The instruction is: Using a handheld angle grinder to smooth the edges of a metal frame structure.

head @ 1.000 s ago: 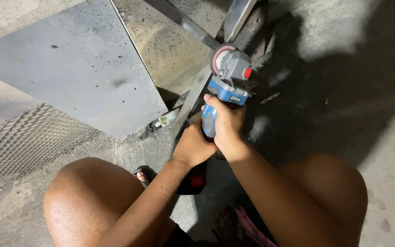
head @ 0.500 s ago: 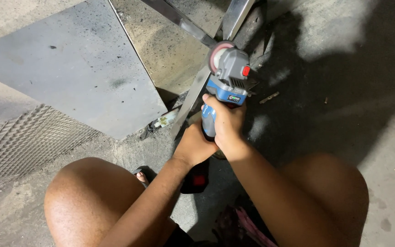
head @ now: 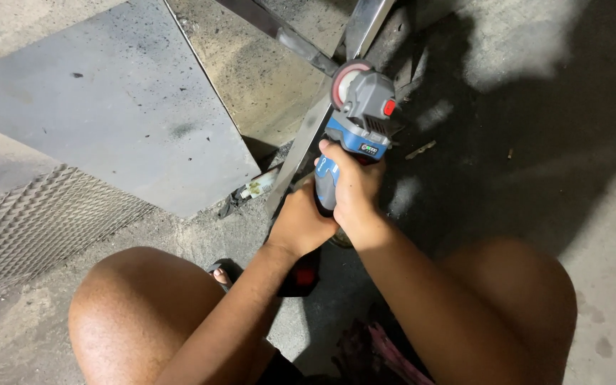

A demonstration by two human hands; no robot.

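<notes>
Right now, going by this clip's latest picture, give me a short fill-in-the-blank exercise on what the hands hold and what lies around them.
1. Both hands, the right hand and the left hand, grip one blue and grey angle ____.
2. Its disc sits against crossed ____ bars.
3. The flat grey sheet lies to the tool's ____.
4. The person's bare ____ frame the bottom of the view.

Missing words: grinder; metal; left; knees

I've got a big grey metal sheet (head: pixel 108 107) lying flat on the concrete floor (head: pixel 593 235) at upper left, and just below it a panel of expanded wire mesh (head: pixel 30 221) runs off the left edge. A small dirty tube (head: pixel 257 188) sits by the sheet's lower corner, a thin stick (head: pixel 420 150) lies out in the shadow to the right, and I can see a sandal (head: pixel 220 273) peeking out beside a bare knee.
</notes>
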